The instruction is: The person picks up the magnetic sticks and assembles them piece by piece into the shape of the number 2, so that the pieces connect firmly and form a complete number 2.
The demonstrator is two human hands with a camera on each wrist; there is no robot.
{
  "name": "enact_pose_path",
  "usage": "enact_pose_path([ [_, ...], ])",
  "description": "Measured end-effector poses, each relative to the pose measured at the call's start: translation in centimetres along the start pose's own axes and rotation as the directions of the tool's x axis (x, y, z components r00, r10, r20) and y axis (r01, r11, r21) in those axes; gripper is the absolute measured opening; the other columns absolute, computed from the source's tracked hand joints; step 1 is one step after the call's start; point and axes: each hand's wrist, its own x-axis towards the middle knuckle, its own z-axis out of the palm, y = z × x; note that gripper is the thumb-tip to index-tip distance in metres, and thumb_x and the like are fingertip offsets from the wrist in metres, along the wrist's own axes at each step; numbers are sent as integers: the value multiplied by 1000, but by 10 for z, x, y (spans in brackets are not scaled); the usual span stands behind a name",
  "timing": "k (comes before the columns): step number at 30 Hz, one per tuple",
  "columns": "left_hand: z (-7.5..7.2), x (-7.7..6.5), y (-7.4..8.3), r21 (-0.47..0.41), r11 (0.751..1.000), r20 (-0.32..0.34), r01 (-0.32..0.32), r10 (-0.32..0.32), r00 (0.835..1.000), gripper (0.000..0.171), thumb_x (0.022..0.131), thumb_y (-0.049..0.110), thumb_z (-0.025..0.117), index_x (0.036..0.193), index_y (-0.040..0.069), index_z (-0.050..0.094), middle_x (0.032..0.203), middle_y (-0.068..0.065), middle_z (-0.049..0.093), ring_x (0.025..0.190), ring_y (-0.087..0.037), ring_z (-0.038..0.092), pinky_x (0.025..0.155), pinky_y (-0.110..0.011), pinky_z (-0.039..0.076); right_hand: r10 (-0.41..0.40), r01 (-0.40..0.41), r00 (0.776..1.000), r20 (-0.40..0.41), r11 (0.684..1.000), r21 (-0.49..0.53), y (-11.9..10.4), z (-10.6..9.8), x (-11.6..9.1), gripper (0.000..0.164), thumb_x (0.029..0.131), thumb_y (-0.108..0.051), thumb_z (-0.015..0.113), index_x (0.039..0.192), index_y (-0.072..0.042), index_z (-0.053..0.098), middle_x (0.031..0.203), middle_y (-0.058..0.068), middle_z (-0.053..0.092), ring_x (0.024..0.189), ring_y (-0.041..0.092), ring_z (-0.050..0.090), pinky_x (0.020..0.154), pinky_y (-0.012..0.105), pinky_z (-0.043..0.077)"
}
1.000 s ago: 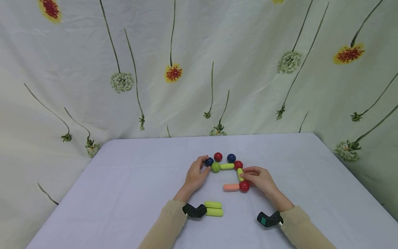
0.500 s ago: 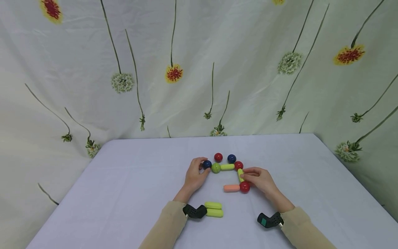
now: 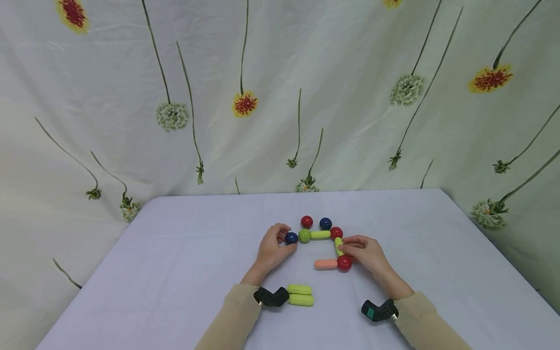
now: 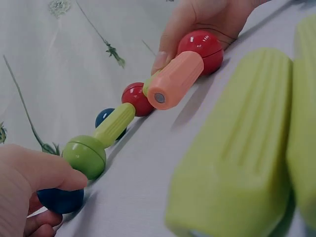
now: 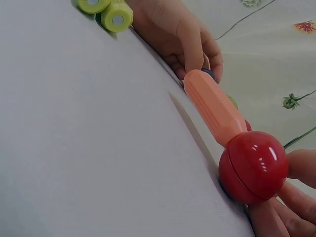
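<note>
My left hand (image 3: 271,250) pinches a dark blue ball (image 3: 291,237) between thumb and fingers, just left of a green ball (image 3: 304,236). From the green ball runs a chain: a yellow-green rod (image 3: 321,235), a red ball (image 3: 336,233), a second yellow-green rod (image 3: 339,245), a larger-looking red ball (image 3: 344,263) and an orange rod (image 3: 325,264) pointing left. With thumb and fingers my right hand (image 3: 367,253) grips the second yellow-green rod. In the left wrist view a silvery disc shows on the free end of the orange rod (image 4: 175,81).
Behind the chain lie a loose red ball (image 3: 306,221) and another blue ball (image 3: 325,223). Two yellow-green rods (image 3: 300,294) rest side by side near my left wrist. A white cloth covers the table (image 3: 175,272); a flower-print curtain (image 3: 280,97) hangs behind.
My left hand has drawn the blue ball slightly left and toward me, around the green ball's left side. My right hand and the chain have stayed in place.
</note>
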Motion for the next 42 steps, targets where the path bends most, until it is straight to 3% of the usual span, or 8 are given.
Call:
enact_pose_path([
  [8,-8,-1,2,-32,999,97,30,-27,995,32,70,10,78,95,11,59,89,0,57,83,-16,52,76,-31,42,-1,1,1000,-1,1000,-1,2,1,1,40,84,-25,70,113,0,63,99,11,67,83,17,62,76,28,53],
  [14,-15,0,1,-82,996,215,21,-3,977,34,69,14,81,96,10,61,89,0,61,84,-17,55,77,-33,43,-6,6,1000,6,1000,27,3,1,2,40,83,-25,71,112,1,63,96,9,68,81,15,62,72,26,53],
  [22,-23,2,8,-105,993,370,62,-19,929,39,69,19,83,103,10,66,94,1,63,85,-16,56,78,-31,46,-2,1,1000,12,999,35,2,0,3,40,83,-25,71,112,0,63,95,7,68,80,15,62,72,26,53],
  [28,-23,2,13,-137,988,440,71,-3,898,38,69,18,83,102,8,65,95,0,63,86,-16,57,78,-29,47,7,-7,1000,9,1000,30,1,0,2,39,83,-26,71,112,0,63,95,7,68,80,15,62,73,27,53],
  [38,-19,0,23,-165,981,557,107,3,830,34,71,13,81,100,8,64,92,-1,64,87,-18,59,79,-29,47,-1,0,1000,15,999,48,2,-1,1,39,82,-25,72,111,0,64,95,8,68,80,15,63,73,27,53],
  [42,-28,-3,42,-183,977,587,106,22,809,31,73,8,79,100,4,64,92,-5,64,88,-22,59,81,-31,46,1,-1,1000,12,999,49,2,-1,2,39,82,-25,73,111,0,64,96,8,68,80,15,63,72,27,53],
])
